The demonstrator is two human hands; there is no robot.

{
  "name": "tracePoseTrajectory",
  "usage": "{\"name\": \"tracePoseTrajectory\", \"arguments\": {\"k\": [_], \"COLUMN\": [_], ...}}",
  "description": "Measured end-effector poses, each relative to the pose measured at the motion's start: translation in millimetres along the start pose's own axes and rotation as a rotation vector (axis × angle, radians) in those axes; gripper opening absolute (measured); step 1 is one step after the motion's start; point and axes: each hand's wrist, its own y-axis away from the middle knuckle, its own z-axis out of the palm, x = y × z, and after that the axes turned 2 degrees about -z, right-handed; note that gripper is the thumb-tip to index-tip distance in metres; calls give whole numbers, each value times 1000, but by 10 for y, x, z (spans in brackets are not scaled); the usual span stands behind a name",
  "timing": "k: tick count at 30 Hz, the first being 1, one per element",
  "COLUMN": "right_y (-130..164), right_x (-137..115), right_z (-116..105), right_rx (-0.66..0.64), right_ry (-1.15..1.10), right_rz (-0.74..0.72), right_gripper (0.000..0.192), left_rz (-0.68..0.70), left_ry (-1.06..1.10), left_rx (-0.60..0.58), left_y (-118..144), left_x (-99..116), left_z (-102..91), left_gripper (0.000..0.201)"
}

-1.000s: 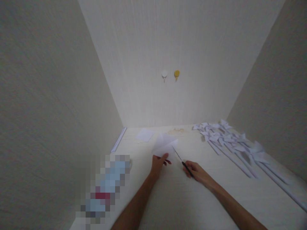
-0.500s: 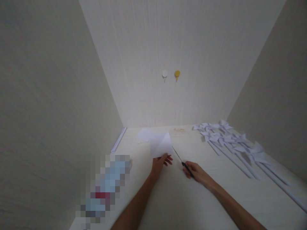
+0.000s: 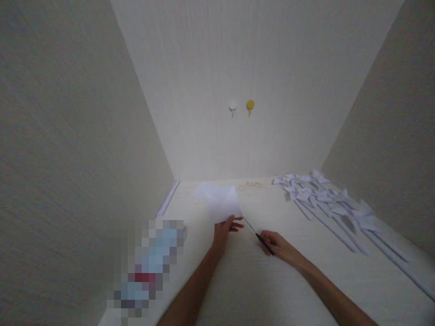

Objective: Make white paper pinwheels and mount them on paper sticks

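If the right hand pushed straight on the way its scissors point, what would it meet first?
Probably the white paper sheet held up by the left hand. The scissors in the right hand point up-left at the sheet's lower right edge; depth is unclear.

Pale table boxed in by cream walls. Two round hooks on the back wall, one white, one yellow. Heap of white paper pinwheels at right. Small paper square far left. Brownish stain nearby.
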Motion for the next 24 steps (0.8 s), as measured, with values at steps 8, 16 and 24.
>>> {"name": "tracePoseTrajectory", "arguments": {"k": [8, 16, 24], "right_y": [-3, 6, 2], "right_x": [3, -14, 46], "right_z": [3, 2, 1], "right_rx": [6, -5, -11], "right_ry": [0, -35, -56], "right_rz": [-12, 6, 7], "right_gripper": [39, 37, 32], "left_rz": [-20, -40, -31], "left_ry": [-13, -36, -61], "left_rx": [-47, -54, -78], "left_y": [16, 7, 6], "left_x": [9, -8, -8], "left_z": [8, 6, 7], "left_gripper": [27, 28, 31]}}
